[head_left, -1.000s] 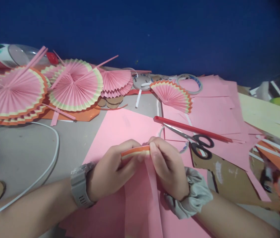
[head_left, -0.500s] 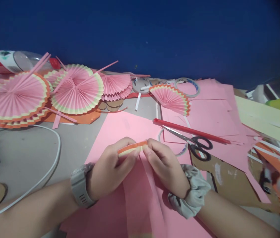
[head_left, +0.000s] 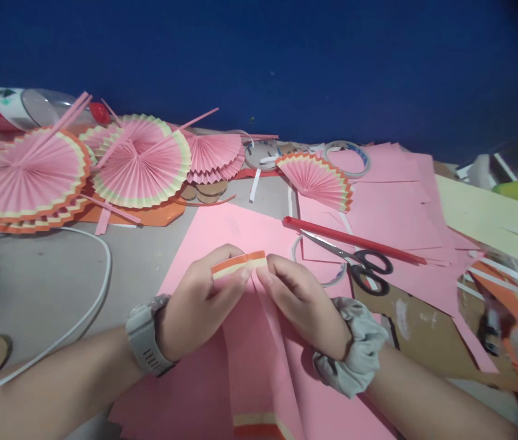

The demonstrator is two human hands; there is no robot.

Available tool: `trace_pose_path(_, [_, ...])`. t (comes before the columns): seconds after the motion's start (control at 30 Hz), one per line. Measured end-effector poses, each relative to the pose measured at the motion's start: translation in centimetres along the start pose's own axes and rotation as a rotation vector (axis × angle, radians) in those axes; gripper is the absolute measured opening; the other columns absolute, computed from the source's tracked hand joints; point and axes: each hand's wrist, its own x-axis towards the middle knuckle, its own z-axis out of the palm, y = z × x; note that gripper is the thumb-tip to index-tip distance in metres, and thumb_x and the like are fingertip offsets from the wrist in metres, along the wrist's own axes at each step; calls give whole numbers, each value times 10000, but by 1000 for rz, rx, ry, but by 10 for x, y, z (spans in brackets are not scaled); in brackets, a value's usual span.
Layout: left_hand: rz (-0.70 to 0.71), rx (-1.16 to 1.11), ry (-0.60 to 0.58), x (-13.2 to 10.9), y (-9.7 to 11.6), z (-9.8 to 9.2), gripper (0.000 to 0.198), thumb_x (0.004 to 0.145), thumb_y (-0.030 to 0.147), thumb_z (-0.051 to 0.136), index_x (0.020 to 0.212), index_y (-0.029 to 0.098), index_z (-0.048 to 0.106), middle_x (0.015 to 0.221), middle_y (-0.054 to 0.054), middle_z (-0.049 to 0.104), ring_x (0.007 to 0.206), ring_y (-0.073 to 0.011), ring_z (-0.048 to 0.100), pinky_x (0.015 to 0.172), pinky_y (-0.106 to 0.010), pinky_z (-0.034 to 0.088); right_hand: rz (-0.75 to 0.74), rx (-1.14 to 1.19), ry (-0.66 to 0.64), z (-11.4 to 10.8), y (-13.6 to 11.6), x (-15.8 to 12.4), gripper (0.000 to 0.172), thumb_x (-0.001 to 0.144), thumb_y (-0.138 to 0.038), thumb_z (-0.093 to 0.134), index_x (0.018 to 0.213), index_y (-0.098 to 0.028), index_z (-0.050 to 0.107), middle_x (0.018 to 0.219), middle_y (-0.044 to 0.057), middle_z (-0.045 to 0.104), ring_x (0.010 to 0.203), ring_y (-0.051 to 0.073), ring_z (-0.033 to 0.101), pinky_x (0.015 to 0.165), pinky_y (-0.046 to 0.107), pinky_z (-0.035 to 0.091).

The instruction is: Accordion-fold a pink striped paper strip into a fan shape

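Between my two hands is a strip of pink paper edged with orange and cream bands at both ends. My left hand pinches its upper end between thumb and fingers, a watch on that wrist. My right hand grips the same end from the other side, fingers closed, a grey-green scrunchie on the wrist. A crease runs down the strip from between the thumbs. Its lower end, with the same bands, hangs toward me. Beneath lies a larger pink sheet.
Pleated paper fans lie at the back left beside a plastic bottle. Scissors, a red stick and tape rolls sit right of my hands. A white cable curves at the left.
The strip's top edge has tilted up so more of its orange and cream bands show. Its lower banded end has come further into view. Both hands have shifted slightly left, still pinching.
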Motion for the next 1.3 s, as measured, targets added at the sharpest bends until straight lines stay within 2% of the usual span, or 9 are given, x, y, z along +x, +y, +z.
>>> trace_pose_path(0.33, [-6,-24,10,3,-1,-1,139,904,245,419,830,182,520,789,21,560,800,-123,546,741,-216,414,2,-83,-15,-1,1,0,329,915,-336,360,625,-202,281,601,-47,295,541,85,290,492,226,274])
trace_pose_path(0.57, [-19,-23,15,3,0,1,162,907,232,407,958,188,554,861,4,596,842,-135,560,781,-232,422,-2,-158,26,3,-1,0,340,916,-335,355,621,-203,251,577,-50,289,524,85,300,489,234,265])
trace_pose_path(0.77, [-30,-17,37,2,-2,1,156,904,267,419,879,176,544,791,2,576,837,-150,552,811,-261,421,-45,-201,81,5,-1,-2,345,916,-310,366,618,-204,227,566,-53,269,507,82,290,489,233,264])
trace_pose_path(1.0, [-69,-225,-73,9,3,2,201,907,260,423,828,172,584,854,0,610,822,-120,561,784,-220,437,-38,-205,77,5,-1,-2,333,915,-304,370,616,-202,265,567,-50,312,515,83,318,495,233,277])
trace_pose_path(1.17, [-93,-179,35,10,2,2,212,889,305,460,774,182,589,818,6,616,804,-128,567,789,-223,438,-80,-179,21,3,-1,-4,307,908,-272,370,628,-206,263,578,-52,301,516,85,307,503,234,282])
trace_pose_path(1.3, [-116,-128,129,10,1,1,209,896,318,448,782,188,566,761,19,576,760,-124,549,771,-225,436,-35,-153,-7,2,-2,-3,305,915,-288,379,632,-206,301,584,-49,334,527,90,331,521,238,300])
